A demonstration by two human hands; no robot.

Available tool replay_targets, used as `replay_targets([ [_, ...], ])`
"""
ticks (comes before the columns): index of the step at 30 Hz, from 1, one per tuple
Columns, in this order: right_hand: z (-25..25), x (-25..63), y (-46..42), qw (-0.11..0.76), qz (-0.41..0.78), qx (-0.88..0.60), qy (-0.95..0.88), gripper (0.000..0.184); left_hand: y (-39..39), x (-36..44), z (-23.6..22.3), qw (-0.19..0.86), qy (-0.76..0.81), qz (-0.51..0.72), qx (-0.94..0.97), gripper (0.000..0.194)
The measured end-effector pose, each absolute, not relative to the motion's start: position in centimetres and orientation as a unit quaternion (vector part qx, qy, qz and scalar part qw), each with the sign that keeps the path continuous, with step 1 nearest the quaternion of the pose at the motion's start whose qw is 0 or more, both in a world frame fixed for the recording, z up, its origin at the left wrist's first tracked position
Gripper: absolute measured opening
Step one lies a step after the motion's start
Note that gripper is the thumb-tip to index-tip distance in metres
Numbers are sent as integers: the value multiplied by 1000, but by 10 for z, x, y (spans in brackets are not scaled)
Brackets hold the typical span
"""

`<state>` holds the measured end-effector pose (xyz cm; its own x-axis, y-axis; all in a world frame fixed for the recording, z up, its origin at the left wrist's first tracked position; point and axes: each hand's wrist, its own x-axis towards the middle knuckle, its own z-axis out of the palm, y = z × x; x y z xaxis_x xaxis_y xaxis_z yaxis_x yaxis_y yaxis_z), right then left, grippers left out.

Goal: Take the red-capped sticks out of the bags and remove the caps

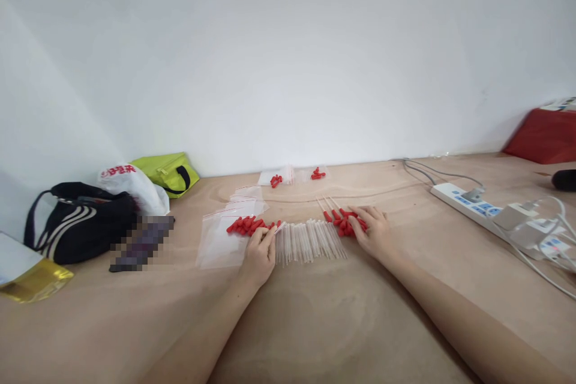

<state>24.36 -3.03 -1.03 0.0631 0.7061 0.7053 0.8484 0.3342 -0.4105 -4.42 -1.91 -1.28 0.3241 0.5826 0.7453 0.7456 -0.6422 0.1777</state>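
My left hand [261,255] is closed at the left end of a row of thin clear tubes [306,242], its fingertips pinched around what looks like one tube. Beside these fingertips lies a pile of red rubber bulbs [245,226], partly on clear zip bags [216,247]. My right hand [374,231] reaches into a second pile of red bulbs [344,228] at the row's right end. Its thumb and forefinger close around a bulb there, partly hidden by the fingers. Several droppers [332,209], clear tubes with red bulbs fitted, lie pointing away near this hand.
Two small bags with red bulbs [276,180] [318,173] lie by the wall. At left are a black bag [90,222], a white plastic bag [139,189] and a lime-green pouch [168,171]. A power strip [468,207] with chargers and cables lies at right, a red bag [544,135] behind.
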Motion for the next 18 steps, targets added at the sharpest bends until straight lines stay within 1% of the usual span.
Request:
replay_targets([
  [3,-11,256,-21,450,-31,-662,-598,28,-18,-42,-13,78,-411,-397,-817,34],
  [6,-12,272,-14,439,23,-711,-549,30,-17,-42,-12,60,-409,-389,-824,33],
  [12,-14,290,-12,415,44,-731,-540,32,-23,-41,-9,30,-396,-359,-845,22],
  [18,-15,293,-13,373,37,-719,-585,33,-31,-46,-1,-15,-381,-327,-865,30],
])
